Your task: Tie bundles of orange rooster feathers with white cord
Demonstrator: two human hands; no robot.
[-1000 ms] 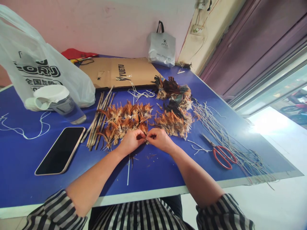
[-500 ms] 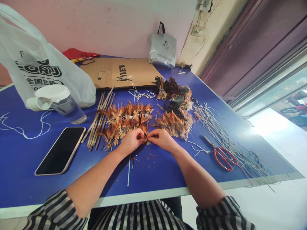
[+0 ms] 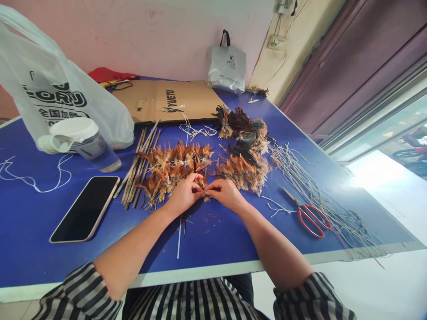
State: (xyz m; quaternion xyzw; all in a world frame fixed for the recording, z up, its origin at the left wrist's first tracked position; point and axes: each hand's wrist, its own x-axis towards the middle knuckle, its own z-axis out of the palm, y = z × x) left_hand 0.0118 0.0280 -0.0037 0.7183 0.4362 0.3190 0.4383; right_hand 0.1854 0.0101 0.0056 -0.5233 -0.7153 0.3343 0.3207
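My left hand (image 3: 186,193) and my right hand (image 3: 227,194) meet fingertip to fingertip near the table's front. Both are closed in a pinch on a small feather bundle (image 3: 206,199), mostly hidden by the fingers. Just beyond my left hand lie rows of orange-brown feather bundles (image 3: 178,162), with white thread among them. Past my right hand is a second pile of brown feather bundles (image 3: 242,172). Dark feathers (image 3: 238,122) lie behind that pile.
Red-handled scissors (image 3: 313,220) and long loose cords (image 3: 320,200) lie right. Thin sticks (image 3: 138,173), a phone (image 3: 85,209), a clear bottle (image 3: 100,151) and a plastic bag (image 3: 110,115) are left. Flattened cardboard (image 3: 193,100) and a silver bag (image 3: 227,69) stand behind.
The fingers of my left hand have shifted slightly, with the forefinger reaching a little farther up. Both hands remain together in the same place.
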